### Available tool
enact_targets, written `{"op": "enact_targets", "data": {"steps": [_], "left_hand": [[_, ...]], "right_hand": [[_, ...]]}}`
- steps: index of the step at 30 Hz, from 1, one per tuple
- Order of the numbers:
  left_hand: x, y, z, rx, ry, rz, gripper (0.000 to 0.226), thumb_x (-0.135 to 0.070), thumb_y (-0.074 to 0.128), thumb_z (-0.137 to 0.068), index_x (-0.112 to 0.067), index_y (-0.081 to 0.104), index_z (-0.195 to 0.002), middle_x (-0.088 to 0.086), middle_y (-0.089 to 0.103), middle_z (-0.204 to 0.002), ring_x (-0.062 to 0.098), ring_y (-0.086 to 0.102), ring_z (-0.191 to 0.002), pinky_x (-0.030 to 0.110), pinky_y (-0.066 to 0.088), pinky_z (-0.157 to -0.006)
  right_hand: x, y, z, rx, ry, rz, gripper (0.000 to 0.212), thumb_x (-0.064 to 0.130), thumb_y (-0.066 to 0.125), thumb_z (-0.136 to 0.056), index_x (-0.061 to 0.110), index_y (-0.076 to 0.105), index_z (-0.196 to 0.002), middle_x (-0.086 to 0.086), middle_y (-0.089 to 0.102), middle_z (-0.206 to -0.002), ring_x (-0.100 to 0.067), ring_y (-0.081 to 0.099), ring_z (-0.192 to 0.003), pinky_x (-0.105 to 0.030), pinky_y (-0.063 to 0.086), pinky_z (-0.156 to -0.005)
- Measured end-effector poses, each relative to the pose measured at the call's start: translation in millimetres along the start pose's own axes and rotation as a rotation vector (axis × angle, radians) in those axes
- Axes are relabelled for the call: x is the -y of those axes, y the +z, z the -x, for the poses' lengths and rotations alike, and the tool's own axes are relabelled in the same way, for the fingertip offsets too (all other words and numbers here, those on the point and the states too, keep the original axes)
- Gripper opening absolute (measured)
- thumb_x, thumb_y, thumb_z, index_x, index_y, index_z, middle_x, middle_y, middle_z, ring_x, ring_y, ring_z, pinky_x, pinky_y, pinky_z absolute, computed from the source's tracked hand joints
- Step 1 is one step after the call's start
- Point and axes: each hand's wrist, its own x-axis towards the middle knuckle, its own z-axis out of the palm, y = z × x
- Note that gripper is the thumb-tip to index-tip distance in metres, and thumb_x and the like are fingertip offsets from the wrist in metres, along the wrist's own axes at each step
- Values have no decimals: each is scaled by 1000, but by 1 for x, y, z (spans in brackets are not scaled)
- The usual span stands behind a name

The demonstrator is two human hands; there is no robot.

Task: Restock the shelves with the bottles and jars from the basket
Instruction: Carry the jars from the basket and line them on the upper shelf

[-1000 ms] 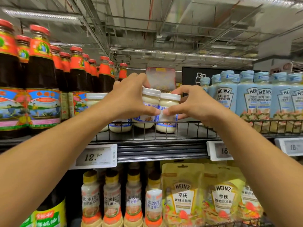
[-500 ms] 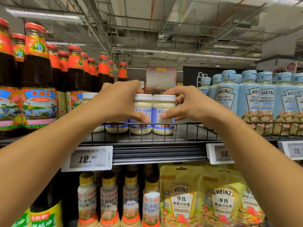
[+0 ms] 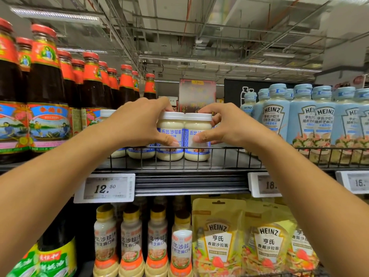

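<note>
Two white-lidded jars of pale salad dressing stand side by side on the upper wire shelf [image 3: 179, 168]. My left hand [image 3: 137, 122] grips the left jar [image 3: 170, 140], thumb on its blue label and fingers over the lid. The right jar [image 3: 197, 142] is held the same way by my right hand [image 3: 225, 124]. Both jars sit upright with their bases on the shelf, just behind the front rail. More jars of the same kind [image 3: 139, 153] stand to their left, partly hidden by my left hand. The basket is out of view.
Tall dark sauce bottles with red caps [image 3: 48, 92] fill the shelf's left. Light blue Heinz bottles [image 3: 277, 116] stand at the right. Price tags [image 3: 105, 187] hang on the shelf edge. Below are dressing bottles [image 3: 155, 242] and yellow Heinz pouches [image 3: 219, 240].
Both hands have lowered the two jars from a tilted, raised position onto the shelf and brought them upright side by side. The camera has tilted slightly.
</note>
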Motion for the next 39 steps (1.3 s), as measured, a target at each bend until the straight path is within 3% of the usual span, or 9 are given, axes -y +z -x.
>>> {"op": "enact_targets", "data": {"steps": [4, 10, 12, 15, 18, 20, 24, 31, 39], "left_hand": [[-1, -1, 2, 16, 11, 14, 83, -78, 69, -56, -33, 48, -122, -16, 45, -89, 16, 45, -91, 36, 36, -73], [-7, -5, 4, 30, -33, -4, 88, -93, 35, -53, -33, 52, -116, -12, 56, -93, 18, 50, -90, 38, 37, -74], [-12, -5, 5, 29, -62, 4, 87, -91, 28, -59, -32, 54, -117, -9, 56, -96, 22, 51, -95, 40, 38, -78], [-20, -3, 7, -35, -64, -10, 74, -80, 42, -77, -30, 51, -130, -3, 54, -125, 26, 47, -118, 47, 39, -96], [-31, -1, 12, -221, -24, 90, 54, -56, 60, -87, -26, 52, -132, 0, 53, -130, 26, 44, -123, 49, 38, -104], [-40, 1, 15, -349, 37, 148, 42, -46, 63, -90, -23, 57, -124, 0, 57, -121, 23, 49, -115, 43, 40, -100], [-62, 2, 22, -516, 80, 330, 28, -35, 64, -87, -18, 64, -109, -4, 61, -105, 8, 54, -92, 15, 40, -78], [-92, 11, 34, -600, 30, 750, 14, -28, 67, -86, -26, 61, -99, -16, 64, -85, 3, 61, -78, 33, 52, -68], [-112, 20, 48, -552, 94, 983, 10, -24, 66, -87, -24, 63, -97, -12, 65, -85, 1, 62, -77, 17, 50, -67]], "right_hand": [[2, 1, 4, 2, -6, 23, 59, 24, 92, -68, 21, 64, -120, 1, 74, -88, -13, 73, -80, -39, 64, -73], [4, 3, 8, -31, -27, 88, 57, 30, 91, -68, 22, 60, -116, 6, 69, -92, -7, 68, -77, -18, 52, -55], [3, 4, 8, -42, -22, 119, 66, 34, 91, -68, 21, 56, -123, 3, 66, -102, -11, 67, -85, -22, 54, -60], [2, 5, 10, -68, -17, 185, 86, 45, 89, -68, 20, 47, -139, 0, 63, -121, -18, 63, -106, -38, 57, -88], [2, 6, 16, -166, -57, 274, 78, 54, 80, -76, 21, 48, -139, 5, 55, -119, -18, 58, -110, -32, 49, -89], [2, 6, 21, -232, -84, 277, 65, 51, 76, -81, 22, 51, -133, 3, 53, -117, -19, 57, -105, -30, 45, -84], [1, 6, 34, -341, -159, 242, 40, 40, 73, -87, 21, 60, -119, 5, 56, -107, -10, 54, -94, -24, 41, -78], [-2, 5, 73, -442, -269, 129, 13, 30, 70, -91, 24, 67, -102, 9, 62, -97, -1, 57, -89, -5, 39, -69], [10, 6, 117, -503, -274, -6, 2, 19, 71, -91, 20, 70, -89, 10, 67, -82, -6, 63, -79, -17, 50, -72]]}}
